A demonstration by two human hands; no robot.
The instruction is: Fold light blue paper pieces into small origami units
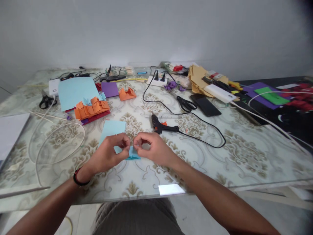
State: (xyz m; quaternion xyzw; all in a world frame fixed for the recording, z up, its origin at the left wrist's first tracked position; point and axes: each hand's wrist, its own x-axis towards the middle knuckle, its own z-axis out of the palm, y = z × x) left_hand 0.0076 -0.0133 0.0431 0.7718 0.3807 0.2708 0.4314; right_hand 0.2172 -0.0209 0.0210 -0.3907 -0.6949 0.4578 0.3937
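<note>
A small folded piece of blue paper (133, 154) is low over the near middle of the table, between my two hands. My left hand (113, 151) pinches its left side with thumb and curled fingers. At its right side my right hand (154, 149) is closed in a similar pinch; the fingertips hide parts of the folds. Partly under my left hand lies a flat light blue paper sheet (113, 127). Just beyond my right hand a black glue gun (162, 125) rests on its side, its cord trailing right.
Orange folded paper pieces (91, 108) sit at the left by a large light blue sheet (77, 91). Black scissors (186, 103), a phone (205, 105) and a white power strip (157, 81) lie farther back. A white cable (58, 162) loops at left.
</note>
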